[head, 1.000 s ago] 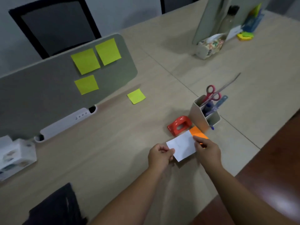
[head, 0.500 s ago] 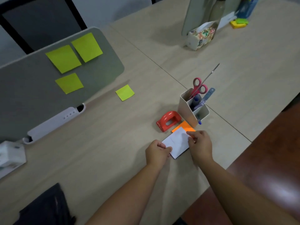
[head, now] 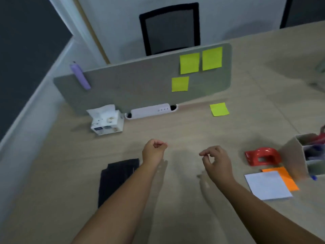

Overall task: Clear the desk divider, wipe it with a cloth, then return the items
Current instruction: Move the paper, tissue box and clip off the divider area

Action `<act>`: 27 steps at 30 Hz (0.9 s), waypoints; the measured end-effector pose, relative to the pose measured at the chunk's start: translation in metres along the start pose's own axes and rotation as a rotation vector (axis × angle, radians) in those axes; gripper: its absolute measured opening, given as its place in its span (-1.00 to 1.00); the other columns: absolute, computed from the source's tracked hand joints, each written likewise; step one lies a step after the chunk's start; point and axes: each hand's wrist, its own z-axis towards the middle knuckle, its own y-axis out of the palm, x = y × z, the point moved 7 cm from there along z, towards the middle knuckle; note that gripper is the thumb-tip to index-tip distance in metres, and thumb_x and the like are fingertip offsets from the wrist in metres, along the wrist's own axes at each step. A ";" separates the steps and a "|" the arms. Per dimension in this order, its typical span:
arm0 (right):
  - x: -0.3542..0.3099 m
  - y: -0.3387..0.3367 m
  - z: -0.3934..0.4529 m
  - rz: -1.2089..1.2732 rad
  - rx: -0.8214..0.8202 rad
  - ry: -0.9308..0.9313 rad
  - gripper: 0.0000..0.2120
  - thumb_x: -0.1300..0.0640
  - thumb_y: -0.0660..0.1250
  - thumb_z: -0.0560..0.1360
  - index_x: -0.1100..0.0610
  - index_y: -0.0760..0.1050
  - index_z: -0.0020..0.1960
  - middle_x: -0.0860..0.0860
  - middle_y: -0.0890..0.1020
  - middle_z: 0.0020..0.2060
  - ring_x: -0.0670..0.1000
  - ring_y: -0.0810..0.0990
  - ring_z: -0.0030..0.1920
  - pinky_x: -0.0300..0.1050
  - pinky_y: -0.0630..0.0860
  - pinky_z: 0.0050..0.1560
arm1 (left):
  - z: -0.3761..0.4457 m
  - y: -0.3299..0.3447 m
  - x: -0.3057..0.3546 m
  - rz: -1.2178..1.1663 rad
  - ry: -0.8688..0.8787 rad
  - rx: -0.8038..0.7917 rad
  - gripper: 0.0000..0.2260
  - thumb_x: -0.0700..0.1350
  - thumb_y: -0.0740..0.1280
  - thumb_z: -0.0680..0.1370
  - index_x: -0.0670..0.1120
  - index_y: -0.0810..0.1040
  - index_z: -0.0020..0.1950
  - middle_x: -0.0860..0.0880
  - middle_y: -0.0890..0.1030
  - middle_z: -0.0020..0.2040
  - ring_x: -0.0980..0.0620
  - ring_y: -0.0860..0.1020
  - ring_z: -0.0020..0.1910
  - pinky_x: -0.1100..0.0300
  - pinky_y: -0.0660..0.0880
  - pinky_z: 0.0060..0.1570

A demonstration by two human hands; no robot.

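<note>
The grey desk divider (head: 133, 85) stands across the desk with three yellow-green sticky notes (head: 189, 63) on its right part and a purple pen-like item (head: 80, 76) clipped near its left top. A fourth yellow-green note (head: 219, 109) lies on the desk below. A white paper (head: 267, 184) lies over an orange note (head: 285, 176) at the right. A dark folded cloth (head: 117, 178) lies beside my left forearm. My left hand (head: 153, 152) is a closed fist holding nothing. My right hand (head: 217, 162) hovers empty, fingers loosely curled and apart.
A white tissue box (head: 106, 120) and a white power strip (head: 151, 110) sit at the divider's foot. A red hole punch (head: 262, 155) and a pen holder (head: 299, 155) stand at the right. A black chair (head: 170, 27) is behind the divider.
Both hands let go of the white paper, which now lies on the orange note. The hands moved left toward the desk's middle, and the view swung left to face the divider.
</note>
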 end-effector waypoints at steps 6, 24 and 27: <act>-0.098 0.090 0.048 0.113 -0.165 -0.070 -0.74 0.33 0.31 0.40 -0.02 0.61 -0.23 -0.17 0.51 -0.23 -0.07 0.47 -0.16 -0.26 0.32 -0.13 | 0.075 -0.130 0.002 0.018 -0.017 0.200 -0.88 -0.09 0.47 0.43 -0.06 0.57 -0.13 -0.03 0.64 -0.08 -0.03 0.58 -0.07 0.18 0.46 -0.03; -0.326 0.249 0.194 0.498 -0.372 -0.249 -0.78 0.24 0.39 0.45 -0.09 0.61 -0.09 -0.12 0.60 -0.27 -0.13 0.47 -0.29 -0.24 0.49 -0.16 | 0.264 -0.258 -0.004 0.615 0.233 -0.169 -0.12 -0.04 0.67 0.11 -0.08 0.40 0.38 -0.07 0.43 0.33 -0.05 0.46 0.29 0.11 0.41 0.27; -0.352 0.254 0.203 0.496 -0.301 -0.313 -0.78 0.22 0.40 0.43 -0.06 0.60 -0.02 -0.17 0.58 -0.25 -0.14 0.51 -0.25 -0.24 0.50 -0.12 | 0.276 -0.253 -0.013 0.530 0.257 -0.293 0.01 0.01 0.67 0.03 0.02 0.32 0.43 0.08 0.44 0.30 0.05 0.51 0.23 0.12 0.51 0.15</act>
